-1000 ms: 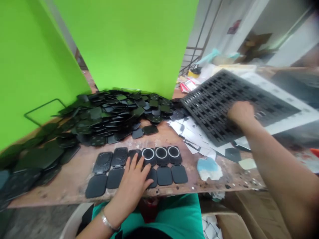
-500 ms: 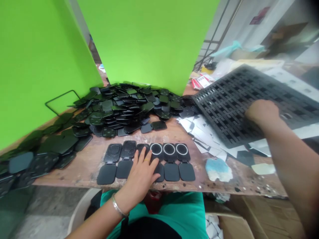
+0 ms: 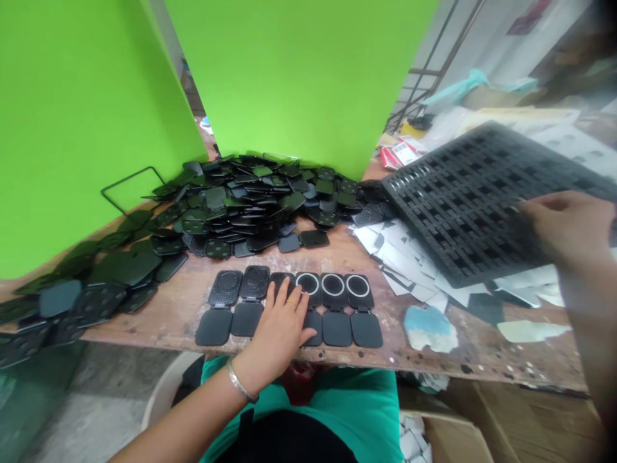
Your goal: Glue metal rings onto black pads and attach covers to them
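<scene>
Several hinged black pieces (image 3: 338, 328) lie unfolded in a row near the table's front edge. Three at the right carry a white ring (image 3: 333, 284) on the upper half; the two at the left (image 3: 226, 287) have no white ring. My left hand (image 3: 279, 328) rests with fingers spread on a piece in the middle, covering much of it. Over the black slotted tray (image 3: 475, 199) at the right is my right hand (image 3: 566, 222), its thumb and fingers pinched together; whatever is between them is too small to name.
A large heap of black pieces (image 3: 250, 206) spreads along the green panels (image 3: 299, 77) and down the left side. White paper scraps (image 3: 409, 260) lie under the tray. A blue and white wad (image 3: 430, 328) sits front right.
My right hand has moved right across the tray, and its fingers now show pinched. The left hand stays on the same piece. The view has shifted slightly.
</scene>
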Demonstrator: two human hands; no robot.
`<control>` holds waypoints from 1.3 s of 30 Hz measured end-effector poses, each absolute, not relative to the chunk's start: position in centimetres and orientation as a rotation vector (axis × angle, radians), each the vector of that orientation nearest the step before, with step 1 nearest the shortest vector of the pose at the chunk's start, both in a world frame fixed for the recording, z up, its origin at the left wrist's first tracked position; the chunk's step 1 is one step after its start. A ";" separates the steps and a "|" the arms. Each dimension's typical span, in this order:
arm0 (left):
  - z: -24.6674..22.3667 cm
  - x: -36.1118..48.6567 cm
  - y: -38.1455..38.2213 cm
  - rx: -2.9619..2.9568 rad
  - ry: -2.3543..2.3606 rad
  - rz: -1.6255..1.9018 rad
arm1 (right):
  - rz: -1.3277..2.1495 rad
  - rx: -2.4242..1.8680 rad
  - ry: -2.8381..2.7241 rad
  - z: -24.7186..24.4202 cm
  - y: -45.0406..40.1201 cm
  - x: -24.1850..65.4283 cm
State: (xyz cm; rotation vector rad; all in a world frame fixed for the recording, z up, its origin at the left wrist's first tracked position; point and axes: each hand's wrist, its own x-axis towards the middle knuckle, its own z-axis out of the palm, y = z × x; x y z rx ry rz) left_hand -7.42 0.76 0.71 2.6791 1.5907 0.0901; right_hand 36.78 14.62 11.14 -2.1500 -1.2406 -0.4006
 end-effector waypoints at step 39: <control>-0.1 -12.3 -1.5 2.555 1.815 0.217 | 0.347 -0.733 -2.547 -1.3 7.7 5.7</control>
